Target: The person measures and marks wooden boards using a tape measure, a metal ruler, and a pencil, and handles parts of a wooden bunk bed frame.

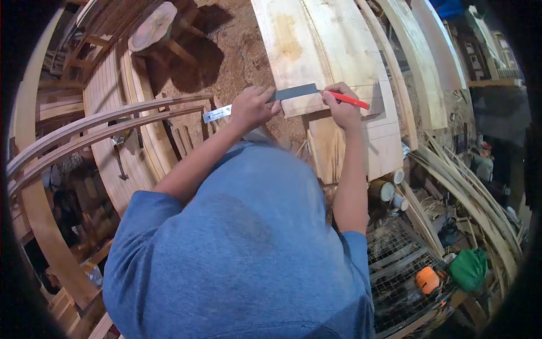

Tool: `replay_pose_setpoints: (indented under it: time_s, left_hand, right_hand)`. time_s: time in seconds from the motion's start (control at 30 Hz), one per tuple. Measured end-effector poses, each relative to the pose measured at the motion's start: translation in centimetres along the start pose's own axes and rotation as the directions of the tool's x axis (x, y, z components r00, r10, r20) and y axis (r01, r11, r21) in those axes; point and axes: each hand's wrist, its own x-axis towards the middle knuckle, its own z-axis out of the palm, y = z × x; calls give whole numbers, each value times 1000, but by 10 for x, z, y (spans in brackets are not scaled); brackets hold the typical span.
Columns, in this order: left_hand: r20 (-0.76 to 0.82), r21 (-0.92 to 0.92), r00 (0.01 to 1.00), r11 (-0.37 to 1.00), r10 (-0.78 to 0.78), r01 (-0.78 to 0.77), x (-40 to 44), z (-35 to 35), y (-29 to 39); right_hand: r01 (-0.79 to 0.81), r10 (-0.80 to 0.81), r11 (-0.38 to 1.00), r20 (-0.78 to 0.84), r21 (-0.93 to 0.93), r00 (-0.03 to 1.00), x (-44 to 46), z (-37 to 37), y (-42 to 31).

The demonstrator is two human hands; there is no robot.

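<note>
A flat metal strip, silvery [217,114] at its left end and dark grey [296,91] at its right, reaches onto the near end of a pale wooden board [285,51]. My left hand [254,107] is closed over the strip's middle, hiding part of it. Just past the strip's right end, my right hand [342,107] pinches a red marking tool [353,101], its tip near the strip and the board. Thin lines run across the pale panel [384,141] by my right wrist.
A wooden stool [152,28] stands at the upper left. Curved wooden strips [101,116] extend in from the left. Long planks [418,56] lie at the right, above cans [387,191], a metal grate [395,260], an orange object [427,279] and a green bag [468,269].
</note>
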Motion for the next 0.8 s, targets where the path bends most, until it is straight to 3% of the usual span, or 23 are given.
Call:
replay_pose_setpoints:
  time_s: [0.1,0.2,0.3,0.43,0.53,0.63,0.67,0.8]
  left_hand:
    - [-14,-3,1000,1000,12,-12,-2,1,0]
    - [135,46,990,998,-45,39,-3,-6,4]
    - [125,47,991,998,39,-46,-6,-9,7]
    - [104,18,994,1000,-17,15,-12,-4,11]
    - [108,2,994,1000,-23,23,-12,-6,12]
    - [102,-9,995,1000,-18,19,-13,-8,14]
    - [113,-3,993,1000,-14,15,-13,-8,14]
    - [104,45,995,999,7,-12,-14,-4,10]
  right_hand:
    - [14,-14,1000,-7,-23,1000,0,0,-3]
    - [35,-32,994,35,-106,999,3,-5,-2]
    - [25,-14,992,87,-126,996,5,-10,-2]
    - [17,-9,995,80,-97,997,1,-10,-10]
    - [58,-30,983,159,-176,987,5,-17,-9]
    - [-40,57,983,89,-179,994,4,-12,-12]
    - [46,-24,982,118,-184,993,4,-15,-11]
    - [30,21,981,258,-191,966,6,-26,-4]
